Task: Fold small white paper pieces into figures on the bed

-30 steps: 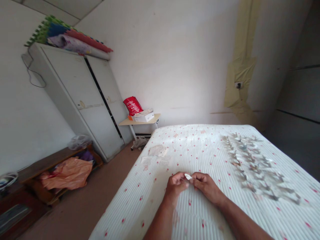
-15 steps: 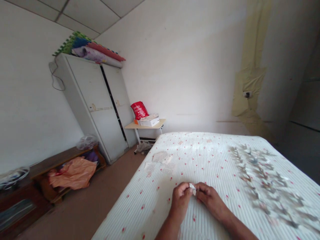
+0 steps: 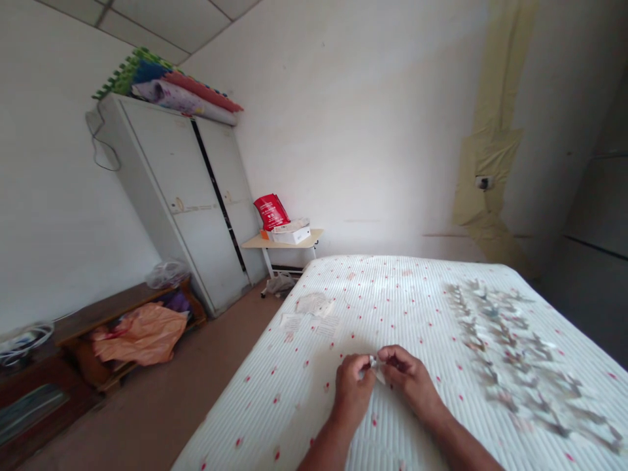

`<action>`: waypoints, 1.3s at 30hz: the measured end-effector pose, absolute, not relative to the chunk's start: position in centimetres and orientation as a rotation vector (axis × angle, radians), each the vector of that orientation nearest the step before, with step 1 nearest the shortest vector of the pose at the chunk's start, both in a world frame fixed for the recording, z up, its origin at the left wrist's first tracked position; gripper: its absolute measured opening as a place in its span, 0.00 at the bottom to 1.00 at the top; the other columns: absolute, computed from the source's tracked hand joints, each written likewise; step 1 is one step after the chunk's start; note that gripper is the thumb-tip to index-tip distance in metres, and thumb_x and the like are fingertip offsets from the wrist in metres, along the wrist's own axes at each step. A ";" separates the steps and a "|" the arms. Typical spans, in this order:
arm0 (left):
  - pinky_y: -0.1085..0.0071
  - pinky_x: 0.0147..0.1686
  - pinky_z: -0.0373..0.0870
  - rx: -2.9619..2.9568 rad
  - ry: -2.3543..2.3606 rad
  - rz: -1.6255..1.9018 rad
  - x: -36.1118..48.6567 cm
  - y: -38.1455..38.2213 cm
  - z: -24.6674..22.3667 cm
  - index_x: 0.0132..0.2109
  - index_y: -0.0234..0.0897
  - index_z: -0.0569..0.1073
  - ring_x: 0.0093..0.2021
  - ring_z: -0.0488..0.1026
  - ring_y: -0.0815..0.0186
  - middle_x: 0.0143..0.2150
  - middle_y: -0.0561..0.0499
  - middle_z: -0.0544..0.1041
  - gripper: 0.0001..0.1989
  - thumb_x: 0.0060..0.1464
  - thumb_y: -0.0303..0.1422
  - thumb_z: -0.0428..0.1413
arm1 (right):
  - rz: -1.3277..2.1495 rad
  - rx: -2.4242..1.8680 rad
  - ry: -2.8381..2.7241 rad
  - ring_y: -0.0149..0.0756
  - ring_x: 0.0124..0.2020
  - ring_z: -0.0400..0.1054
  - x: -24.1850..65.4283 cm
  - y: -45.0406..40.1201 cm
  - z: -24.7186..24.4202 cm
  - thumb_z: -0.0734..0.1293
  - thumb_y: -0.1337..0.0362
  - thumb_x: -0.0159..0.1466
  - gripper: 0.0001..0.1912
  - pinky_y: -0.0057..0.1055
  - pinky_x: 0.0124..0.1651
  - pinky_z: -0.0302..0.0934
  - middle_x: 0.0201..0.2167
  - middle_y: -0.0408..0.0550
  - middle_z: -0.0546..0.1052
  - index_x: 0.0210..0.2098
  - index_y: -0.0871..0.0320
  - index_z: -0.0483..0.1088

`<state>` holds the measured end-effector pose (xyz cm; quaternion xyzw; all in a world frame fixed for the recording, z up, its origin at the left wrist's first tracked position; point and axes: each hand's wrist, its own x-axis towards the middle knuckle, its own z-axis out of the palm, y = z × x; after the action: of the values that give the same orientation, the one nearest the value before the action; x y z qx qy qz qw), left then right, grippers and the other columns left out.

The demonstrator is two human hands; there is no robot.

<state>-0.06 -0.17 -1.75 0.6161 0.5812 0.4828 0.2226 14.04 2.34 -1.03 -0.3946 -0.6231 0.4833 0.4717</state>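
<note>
Between my two hands is a small piece of folded white paper [image 3: 377, 370], partly covered by my fingers. My left hand [image 3: 354, 383] pinches its left side. From the other side, the thumb and fingers of my right hand [image 3: 403, 373] are closed on it as well. Both hands are just above the white mattress [image 3: 275, 418] with red dots. Rows of small folded paper figures [image 3: 515, 347] stand on the mattress to the right, blurred; they look like birds. Flat printed paper pieces [image 3: 311, 317] lie on the left part of the mattress.
A small table [image 3: 314, 238] beyond the mattress bears a red bag [image 3: 272, 212] and a white box [image 3: 293, 235]. At the left are a grey cabinet [image 3: 191, 196] with rolled mats on top and a low wooden stand [image 3: 98, 307] with an orange bag [image 3: 147, 333].
My right hand has lifted slightly and its fingers have shifted on the folded paper, which is turned and shows a different side. The camera view has tilted a little.
</note>
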 end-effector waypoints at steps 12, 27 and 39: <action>0.76 0.31 0.63 1.565 1.555 1.241 -0.1 -0.2 -2.1 0.46 0.38 0.67 0.29 0.69 0.71 0.28 0.56 0.74 0.22 0.42 0.20 0.49 | 0.914 -1.066 -1.847 0.34 0.30 0.66 13.9 2.1 -0.9 0.62 0.64 0.54 0.05 0.29 0.35 0.59 0.27 0.45 0.72 0.26 0.57 0.69; 0.71 0.36 0.60 1.999 1.694 1.061 -0.5 0.2 -1.4 0.25 0.36 0.74 0.33 0.67 0.66 0.26 0.51 0.73 0.07 0.42 0.22 0.53 | 0.640 -1.190 -2.214 0.34 0.30 0.67 14.3 2.2 -0.4 0.58 0.69 0.55 0.10 0.28 0.34 0.56 0.27 0.46 0.74 0.27 0.57 0.70; 0.73 0.34 0.58 2.047 1.649 1.024 -1.1 0.8 -1.1 0.23 0.36 0.73 0.33 0.65 0.67 0.25 0.53 0.70 0.08 0.42 0.22 0.53 | 0.656 -1.281 -2.208 0.32 0.29 0.65 14.5 2.4 -0.2 0.58 0.69 0.53 0.09 0.27 0.34 0.55 0.25 0.44 0.72 0.23 0.57 0.69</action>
<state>-1.10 0.77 -1.15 0.7164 0.5769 0.3584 0.1595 14.51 2.44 -0.19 -0.4707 -0.8111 0.2408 0.2502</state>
